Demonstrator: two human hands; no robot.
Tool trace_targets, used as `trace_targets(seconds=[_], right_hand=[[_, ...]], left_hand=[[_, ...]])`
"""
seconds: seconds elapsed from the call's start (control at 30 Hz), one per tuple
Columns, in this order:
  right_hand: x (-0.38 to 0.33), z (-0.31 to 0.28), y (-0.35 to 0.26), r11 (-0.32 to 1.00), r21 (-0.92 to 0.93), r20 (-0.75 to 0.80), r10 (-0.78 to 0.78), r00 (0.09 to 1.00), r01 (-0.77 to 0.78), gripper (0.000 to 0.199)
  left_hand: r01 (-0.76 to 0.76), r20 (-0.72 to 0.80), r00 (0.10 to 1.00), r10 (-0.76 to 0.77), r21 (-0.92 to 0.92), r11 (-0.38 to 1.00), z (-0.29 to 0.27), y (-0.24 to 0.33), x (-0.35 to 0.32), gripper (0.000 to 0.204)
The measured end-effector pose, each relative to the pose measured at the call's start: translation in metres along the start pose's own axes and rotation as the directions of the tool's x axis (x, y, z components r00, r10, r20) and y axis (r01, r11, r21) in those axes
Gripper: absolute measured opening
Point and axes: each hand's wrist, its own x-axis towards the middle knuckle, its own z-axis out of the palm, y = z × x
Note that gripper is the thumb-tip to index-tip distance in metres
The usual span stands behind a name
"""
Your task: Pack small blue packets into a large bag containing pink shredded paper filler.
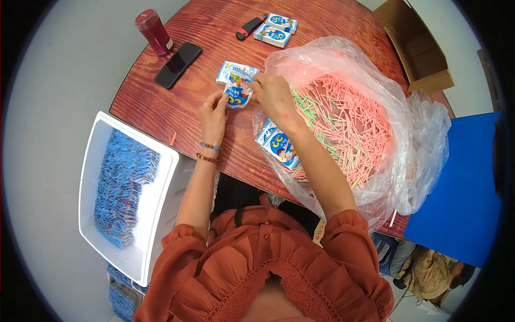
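My left hand grips a small blue-and-white packet between thumb and fingers over the table. At that packet's upper right side, the fingers of my right hand are pinched together; what they hold is hidden. Just behind lies another blue-and-white packet, partly covered by the held one. Under my right forearm, a stack of similar packets rests at the near left edge of a clear plastic bag. Inside the open bag is a heap of thin pink and green sticks.
A white bin full of blue packets stands at the left. On the wooden table are a black phone, a red-filled bottle, a black-and-red cutter and two packet stacks. An open cardboard box and blue panel are right.
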Motion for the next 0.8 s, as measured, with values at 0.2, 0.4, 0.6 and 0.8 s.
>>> trace_targets(seconds=[0.2,0.4,0.6,0.8], right_hand=[[0.012,0.018,0.004,0.995,-0.103,-0.086,-0.001,0.996,-0.008,0.018],[-0.084,-0.059,0.012,0.99,-0.037,0.131,0.143,0.981,-0.139,0.018],[-0.135,-0.055,0.056,0.971,-0.236,0.118,0.061,0.991,-0.031,0.032],[-0.146,-0.054,0.076,0.99,-0.14,0.146,0.048,0.988,-0.027,0.033]], left_hand=[[-0.242,-0.073,0.906,0.418,0.719,0.651,0.011,-0.011,0.036,0.025],[-0.2,-0.13,0.881,0.454,0.768,0.608,0.013,-0.019,0.033,0.022],[-0.297,-0.113,0.837,0.535,0.728,0.618,0.02,-0.01,0.015,0.03],[-0.483,0.434,0.871,0.228,0.679,0.553,0.049,0.013,-0.087,0.033]])
